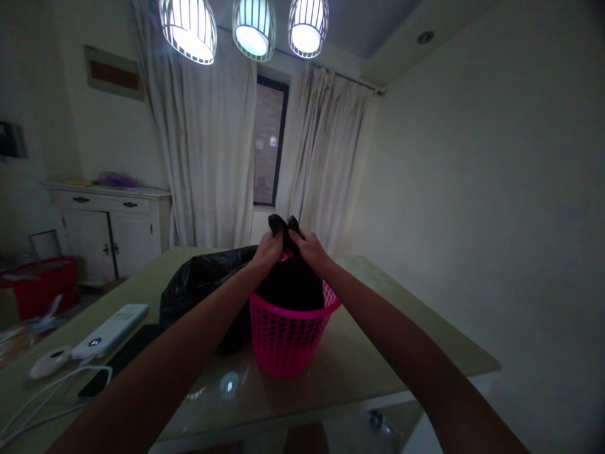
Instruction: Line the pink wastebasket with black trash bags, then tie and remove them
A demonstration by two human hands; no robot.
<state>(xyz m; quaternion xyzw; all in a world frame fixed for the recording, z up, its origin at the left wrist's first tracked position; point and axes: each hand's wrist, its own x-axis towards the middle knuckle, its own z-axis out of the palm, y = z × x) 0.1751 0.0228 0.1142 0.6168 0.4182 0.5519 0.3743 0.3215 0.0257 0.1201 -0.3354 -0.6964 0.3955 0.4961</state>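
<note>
A bright pink basket (289, 337) with a perforated wall stands upright on the table in front of me. Inside it sits a black plastic bag (295, 287), its top drawn up above the rim. My left hand (268, 250) is closed on the bag's gathered top from the left. From the right, my right hand (309, 250) pinches the same top, close to the left one. Two black ends stick up past my fingers. Behind my left forearm a larger, bulging black bag (201, 280) lies against the basket's left side.
On the pale green table (368, 353), a white power bank (111, 331), a small white rounded device (50, 362), cables and a dark flat phone-like object (97, 383) lie at left. Three lit lamps (253, 38) hang overhead. A white cabinet (113, 230) stands by the curtains.
</note>
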